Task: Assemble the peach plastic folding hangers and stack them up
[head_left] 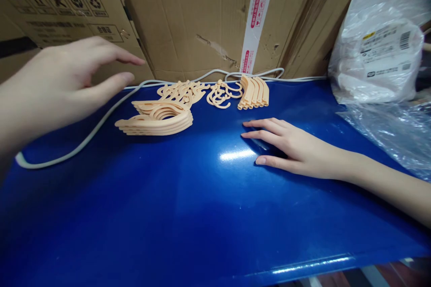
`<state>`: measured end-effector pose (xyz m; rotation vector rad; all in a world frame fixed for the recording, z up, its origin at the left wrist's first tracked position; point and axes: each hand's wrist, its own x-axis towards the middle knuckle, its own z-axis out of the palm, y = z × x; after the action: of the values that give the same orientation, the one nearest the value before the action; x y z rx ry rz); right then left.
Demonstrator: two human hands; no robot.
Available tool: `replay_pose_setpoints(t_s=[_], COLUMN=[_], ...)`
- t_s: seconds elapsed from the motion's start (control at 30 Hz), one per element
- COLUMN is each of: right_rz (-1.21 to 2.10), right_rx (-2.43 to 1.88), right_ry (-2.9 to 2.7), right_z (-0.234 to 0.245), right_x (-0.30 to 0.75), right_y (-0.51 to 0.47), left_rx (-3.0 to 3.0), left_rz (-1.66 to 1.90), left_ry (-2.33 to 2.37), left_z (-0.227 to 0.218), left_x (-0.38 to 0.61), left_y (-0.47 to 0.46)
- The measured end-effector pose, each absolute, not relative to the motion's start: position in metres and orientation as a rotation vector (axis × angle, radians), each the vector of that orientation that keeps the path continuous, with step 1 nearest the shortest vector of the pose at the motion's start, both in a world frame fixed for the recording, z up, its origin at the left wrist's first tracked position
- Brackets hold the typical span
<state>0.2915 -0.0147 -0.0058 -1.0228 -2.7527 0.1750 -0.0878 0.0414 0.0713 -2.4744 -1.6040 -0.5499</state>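
My left hand point(84, 76) hovers above the left side of the table, thumb and fingers apart, holding nothing. My right hand point(283, 145) rests on the blue surface with its fingers spread and nothing in them. Between the hands, toward the back, lies a stack of beige plastic hanger pieces point(158, 126) with curved openings. Behind it is a heap of small beige parts point(183, 92). Beside that heap sit several loose beige hooks point(220, 94). A row of beige curved arm pieces point(254, 93) stands side by side, beyond my right fingertips and not touched by them.
A white cable point(84, 141) loops along the table's left and back. Cardboard boxes point(195, 18) wall off the far side. At the right are a clear plastic bag with a labelled white roll point(380, 54) and crumpled plastic film point(387, 132). The blue table point(168, 215) ends at a front edge.
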Motion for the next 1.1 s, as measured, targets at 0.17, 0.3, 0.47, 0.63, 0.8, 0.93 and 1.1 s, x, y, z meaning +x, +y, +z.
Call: replay_pose_setpoints(t_s=[0.17, 0.3, 0.47, 0.63, 0.8, 0.93, 1.1], right_rz=[0.173, 0.177, 0.179, 0.221, 0.136, -0.081, 0.157], right_rx=[-1.032, -1.033, -1.035, -1.06, -1.262, -1.672, -2.029], right_ry=[-2.753, -2.752, -2.746, -2.728, -2.421, -2.202, -1.973], right_z=[-0.005, -0.004, -0.003, 0.003, 0.028, 0.039, 0.026], right_x=[0.292, 0.292, 0.292, 0.288, 0.294, 0.312, 0.321], right_y=[-0.015, -0.015, -0.015, -0.015, 0.016, 0.072, 0.124], left_rx=[-2.661, -2.94, -3.095, -3.087, -3.076, -3.076, -3.082], left_rz=[-0.658, -0.451, -0.197, -0.171, -0.193, -0.234, -0.216], left_ry=[-1.282, -1.135, -1.071, -1.057, -1.042, -1.032, -1.045], left_z=[0.061, 0.033, 0.003, 0.0, 0.001, 0.0, 0.002], left_x=[-0.045, -0.018, -0.012, -0.013, -0.013, -0.015, -0.017], left_y=[0.015, -0.005, -0.008, -0.008, -0.008, -0.007, -0.008])
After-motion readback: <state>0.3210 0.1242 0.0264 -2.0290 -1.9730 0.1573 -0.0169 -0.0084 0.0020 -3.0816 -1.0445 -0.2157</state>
